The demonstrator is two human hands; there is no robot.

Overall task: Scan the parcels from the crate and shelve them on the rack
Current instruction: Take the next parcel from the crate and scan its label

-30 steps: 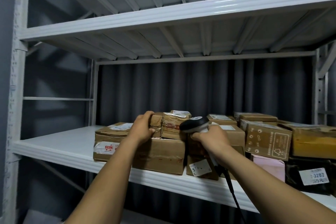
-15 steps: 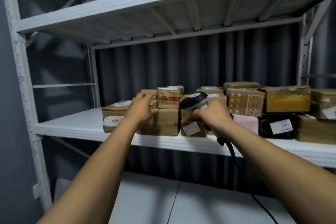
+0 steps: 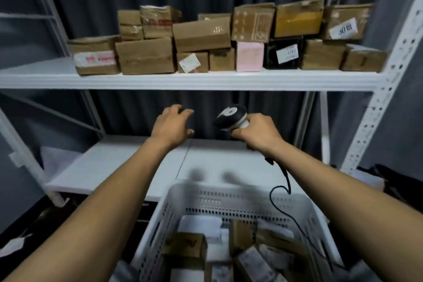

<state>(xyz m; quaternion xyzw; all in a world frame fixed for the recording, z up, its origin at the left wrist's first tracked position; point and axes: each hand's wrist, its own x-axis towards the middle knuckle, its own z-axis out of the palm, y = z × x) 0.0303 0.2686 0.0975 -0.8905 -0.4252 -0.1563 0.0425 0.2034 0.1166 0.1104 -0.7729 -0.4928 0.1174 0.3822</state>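
My left hand [image 3: 171, 126] hangs empty, fingers loosely spread, over the white crate [image 3: 229, 201]. My right hand [image 3: 258, 131] grips the barcode scanner [image 3: 231, 117]. The small brown carton [image 3: 184, 245] in the crate looks light and stiff. I'd take it across its short sides, wary of slick tape.

Left hand [image 3: 172, 125] has released the shelved parcel [image 3: 130, 23]; scanner [image 3: 231, 117] has dropped below the shelf [image 3: 183, 80].

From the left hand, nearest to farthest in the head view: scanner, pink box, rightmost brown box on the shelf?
1. Scanner, alongside, held in right hand.
2. Pink box, upper shelf, middle.
3. Rightmost brown box, shelf's far end.
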